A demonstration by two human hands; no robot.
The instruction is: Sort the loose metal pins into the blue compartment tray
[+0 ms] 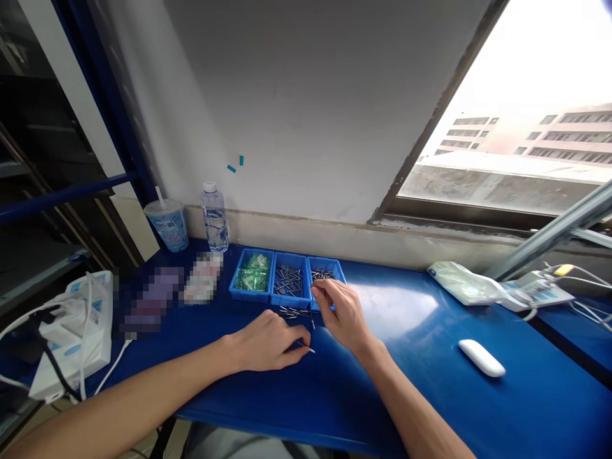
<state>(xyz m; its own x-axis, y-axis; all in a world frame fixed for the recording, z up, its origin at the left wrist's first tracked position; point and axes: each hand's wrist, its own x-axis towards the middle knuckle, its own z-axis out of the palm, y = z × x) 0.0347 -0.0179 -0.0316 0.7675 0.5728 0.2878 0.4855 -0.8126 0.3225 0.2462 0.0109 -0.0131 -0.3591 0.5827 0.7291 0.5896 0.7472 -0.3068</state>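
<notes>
My left hand [272, 341] is closed over the blue desk, thumb and forefinger pinching a thin metal pin [306, 347] whose pale end points right. My right hand [340, 311] is at the front of the right blue bin [340, 273], its fingers curled together; whatever may be between them is hidden. Small dark parts [322, 274] lie in that bin. The middle bin [291, 301] holds many dark-and-silver pins [289, 279]. Just in front of it, a loose pile of similar pins [292, 312] lies on the desk, between my hands.
The left bin [250, 296] contains green-tinted clear packets. Behind stand a water bottle [215, 217] and a lidded cup [167, 223]. Power strips with cables [98, 319] lie at the left and right. A white oval case [481, 358] and a plastic pouch [463, 282] are to the right.
</notes>
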